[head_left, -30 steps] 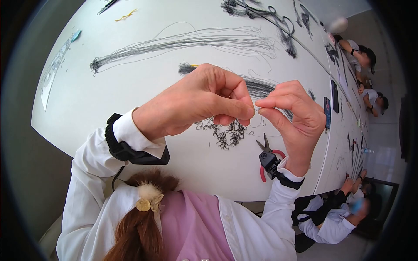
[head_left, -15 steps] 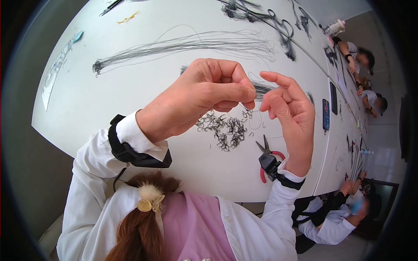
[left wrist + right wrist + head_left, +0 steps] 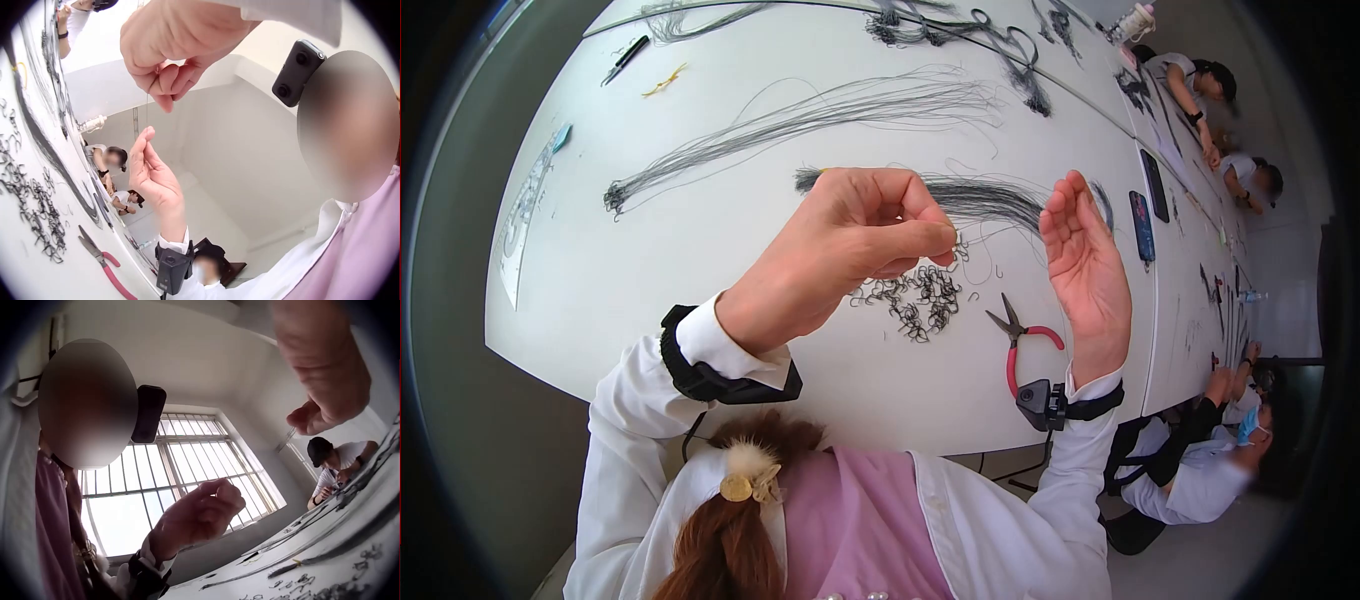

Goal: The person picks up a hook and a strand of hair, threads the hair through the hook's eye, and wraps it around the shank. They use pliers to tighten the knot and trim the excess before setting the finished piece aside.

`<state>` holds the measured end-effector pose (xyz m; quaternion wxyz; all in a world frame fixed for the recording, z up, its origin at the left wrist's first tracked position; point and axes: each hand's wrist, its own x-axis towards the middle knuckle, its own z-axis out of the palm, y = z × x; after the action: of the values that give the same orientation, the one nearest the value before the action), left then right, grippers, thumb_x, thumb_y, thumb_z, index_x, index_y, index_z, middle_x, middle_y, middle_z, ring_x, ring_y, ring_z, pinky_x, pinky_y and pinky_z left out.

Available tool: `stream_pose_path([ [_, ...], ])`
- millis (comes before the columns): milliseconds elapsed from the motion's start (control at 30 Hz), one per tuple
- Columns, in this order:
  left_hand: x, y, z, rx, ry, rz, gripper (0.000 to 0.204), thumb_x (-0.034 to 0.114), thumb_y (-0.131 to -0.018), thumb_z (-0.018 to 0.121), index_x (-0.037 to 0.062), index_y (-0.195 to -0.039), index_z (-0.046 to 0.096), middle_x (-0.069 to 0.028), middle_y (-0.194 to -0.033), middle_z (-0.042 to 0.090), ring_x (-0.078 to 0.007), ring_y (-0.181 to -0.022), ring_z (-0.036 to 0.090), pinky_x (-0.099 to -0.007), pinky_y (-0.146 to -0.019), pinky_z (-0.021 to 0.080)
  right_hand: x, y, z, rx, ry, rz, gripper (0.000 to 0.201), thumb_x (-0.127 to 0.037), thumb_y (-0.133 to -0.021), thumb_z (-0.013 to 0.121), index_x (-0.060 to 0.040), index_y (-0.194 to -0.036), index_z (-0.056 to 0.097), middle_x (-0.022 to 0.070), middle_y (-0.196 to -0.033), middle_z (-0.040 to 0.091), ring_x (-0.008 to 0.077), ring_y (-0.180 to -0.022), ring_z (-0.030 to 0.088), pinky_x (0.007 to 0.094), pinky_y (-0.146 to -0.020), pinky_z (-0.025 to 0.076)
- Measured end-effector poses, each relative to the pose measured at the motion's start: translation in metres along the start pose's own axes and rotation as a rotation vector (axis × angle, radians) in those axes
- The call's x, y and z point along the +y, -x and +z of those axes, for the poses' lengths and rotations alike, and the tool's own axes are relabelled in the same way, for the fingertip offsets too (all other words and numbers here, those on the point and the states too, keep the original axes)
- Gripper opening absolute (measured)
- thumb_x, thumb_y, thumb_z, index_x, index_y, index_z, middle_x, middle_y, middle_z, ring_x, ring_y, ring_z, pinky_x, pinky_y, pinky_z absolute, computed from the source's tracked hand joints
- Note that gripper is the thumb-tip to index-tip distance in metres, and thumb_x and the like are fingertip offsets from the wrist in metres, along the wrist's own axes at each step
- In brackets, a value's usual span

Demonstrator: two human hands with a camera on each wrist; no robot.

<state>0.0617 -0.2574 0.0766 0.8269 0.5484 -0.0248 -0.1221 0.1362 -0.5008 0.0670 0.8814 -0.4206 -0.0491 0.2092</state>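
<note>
Gap between left hand [image 3: 840, 245] and right hand [image 3: 1090, 275] has widened.

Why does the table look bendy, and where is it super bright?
Head view: the table bows, probably from a wide lens; right wrist view: the barred window glares white; left wrist view: a thin line by the left hand barely shows.

Gap between hands [image 3: 855, 230], hooks [image 3: 922, 300] below
</note>
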Motion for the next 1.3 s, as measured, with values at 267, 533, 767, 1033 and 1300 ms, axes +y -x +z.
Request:
stream_pose_path([
  [267,-0.001,-0.006,-0.006,0.071,-0.187,0.016,0.013,0.007,-0.08,0.063,0.0054,-0.069,0.057,-0.0052,-0.067,0.062,-0.001,-0.049,0.037,-0.0172,-0.046,0.027,-0.078,0.023,-0.102,0.223,0.104,-0.252,0.027,-0.003,-0.094,0.046,0.0057,-0.12,0.049,0.0084,-0.089,0.058,0.012,-0.08,0.058,0.0296,-0.09,0.052],
  [533,-0.007,-0.008,-0.006,0.108,-0.332,0.052,0.011,0.006,-0.078,0.062,0.0045,-0.068,0.057,-0.0049,-0.066,0.061,-0.0037,-0.057,0.05,-0.0174,-0.051,0.031,-0.13,0.034,-0.215,0.605,0.1,-0.242,0.024,-0.003,-0.094,0.048,0.0115,-0.113,0.049,0.0121,-0.087,0.058,0.008,-0.062,0.046,0.0213,-0.061,0.045],
  [767,-0.014,-0.007,-0.002,0.103,-0.527,0.13,0.007,-0.004,-0.078,0.06,-0.0022,-0.072,0.057,-0.001,-0.067,0.058,-0.0037,-0.059,0.048,-0.0191,-0.056,0.04,-0.102,0.018,-0.109,0.379,0.302,-0.18,0.016,-0.006,-0.096,0.046,0.0065,-0.106,0.049,0.0074,-0.08,0.054,0.0069,-0.058,0.038,0.0196,-0.052,0.034],
  [1033,-0.014,-0.001,0.004,0.094,-0.641,0.284,0.008,-0.004,-0.077,0.06,-0.0016,-0.071,0.055,-0.0015,-0.064,0.055,-0.0036,-0.054,0.049,-0.0198,-0.048,0.039,-0.02,0.009,0.045,-0.23,1.062,-0.237,0.004,-0.001,-0.089,0.055,0.0013,-0.092,0.058,0.0037,-0.069,0.06,0.0029,-0.061,0.049,0.0167,-0.054,0.035],
  [1300,-0.01,0.0,0.001,0.162,-0.756,0.463,0.008,-0.004,-0.075,0.061,-0.0001,-0.072,0.055,-0.0026,-0.065,0.054,-0.006,-0.05,0.05,-0.0214,-0.045,0.037,0.01,-0.006,0.069,-0.312,1.626,-0.962,0.021,0.005,-0.062,0.073,-0.0053,-0.08,0.069,0.0028,-0.067,0.058,0.0156,-0.056,0.05,0.0251,-0.048,0.038],
])
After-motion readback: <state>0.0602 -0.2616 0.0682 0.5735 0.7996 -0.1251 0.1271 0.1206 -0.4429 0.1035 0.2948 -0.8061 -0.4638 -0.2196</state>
